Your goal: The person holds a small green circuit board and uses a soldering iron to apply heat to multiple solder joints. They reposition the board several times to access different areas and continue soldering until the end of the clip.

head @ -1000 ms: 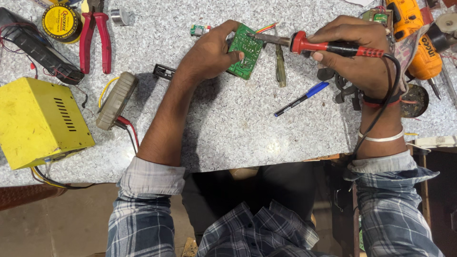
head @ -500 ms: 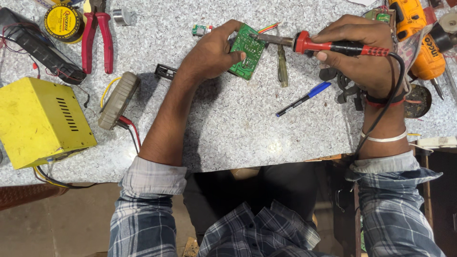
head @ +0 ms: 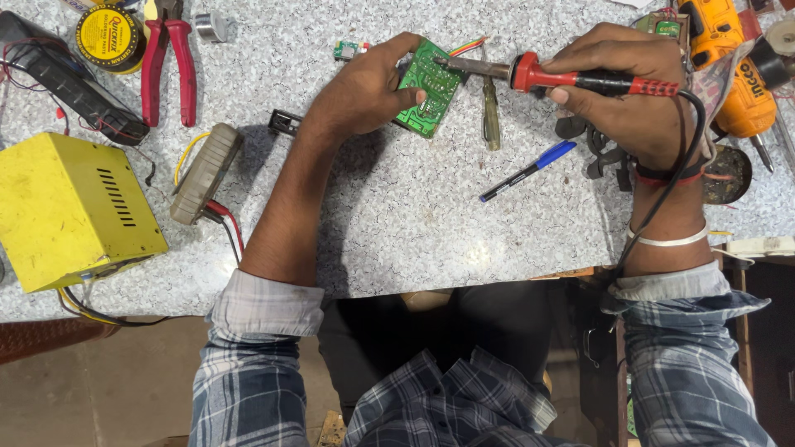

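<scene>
My left hand point(head: 364, 87) grips a small green circuit board point(head: 429, 89) at the far middle of the speckled grey worktop point(head: 397, 223), tilting it off the surface. Coloured wires point(head: 469, 45) trail from the board's far edge. My right hand point(head: 625, 87) holds a red-handled soldering iron point(head: 571, 79) level, and its metal tip touches the board's upper edge. The iron's black cord loops over my right wrist.
A yellow metal box point(head: 70, 207) sits at the left edge, with a grey multimeter point(head: 205, 172) beside it. Red pliers point(head: 168, 62) and a round yellow tin point(head: 109, 37) lie far left. A blue pen point(head: 530, 170), a screwdriver point(head: 492, 116) and a yellow drill point(head: 733, 62) lie right.
Both hands, the board and the iron hold almost the same place. The view has shifted only slightly.
</scene>
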The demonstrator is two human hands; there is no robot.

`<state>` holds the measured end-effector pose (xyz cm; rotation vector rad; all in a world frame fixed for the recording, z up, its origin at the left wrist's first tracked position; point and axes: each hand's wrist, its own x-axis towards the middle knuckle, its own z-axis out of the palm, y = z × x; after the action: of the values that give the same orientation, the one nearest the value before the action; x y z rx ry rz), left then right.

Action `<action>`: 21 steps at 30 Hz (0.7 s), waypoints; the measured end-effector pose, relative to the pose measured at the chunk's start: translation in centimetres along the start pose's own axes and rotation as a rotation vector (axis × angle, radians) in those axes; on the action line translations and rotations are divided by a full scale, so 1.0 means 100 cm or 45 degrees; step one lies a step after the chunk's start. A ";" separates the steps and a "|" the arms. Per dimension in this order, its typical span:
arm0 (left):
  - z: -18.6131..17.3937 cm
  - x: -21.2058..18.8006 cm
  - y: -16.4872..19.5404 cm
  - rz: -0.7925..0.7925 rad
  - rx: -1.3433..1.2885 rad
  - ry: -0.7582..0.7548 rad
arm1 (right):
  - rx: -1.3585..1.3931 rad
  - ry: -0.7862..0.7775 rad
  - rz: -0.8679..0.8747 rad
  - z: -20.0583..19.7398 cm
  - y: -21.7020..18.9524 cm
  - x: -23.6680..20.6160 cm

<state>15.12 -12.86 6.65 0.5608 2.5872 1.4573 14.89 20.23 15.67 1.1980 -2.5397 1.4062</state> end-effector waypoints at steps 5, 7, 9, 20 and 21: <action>0.001 0.000 0.003 -0.253 0.074 -0.060 | -0.001 0.010 0.045 0.001 -0.001 -0.001; 0.001 0.000 0.004 -0.028 0.048 0.003 | 0.008 0.009 0.054 0.001 -0.001 -0.001; 0.002 0.000 0.005 0.030 0.033 0.017 | -0.018 -0.007 0.011 0.000 -0.002 0.000; 0.004 0.000 0.007 -0.120 0.133 0.012 | -0.026 -0.013 0.008 0.001 0.001 -0.001; 0.004 0.000 0.006 -0.116 0.127 0.013 | -0.018 -0.015 0.011 0.002 0.002 -0.001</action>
<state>15.41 -12.31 6.94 0.4417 2.6670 1.3136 14.90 20.24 15.37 1.1977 -2.5615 1.3844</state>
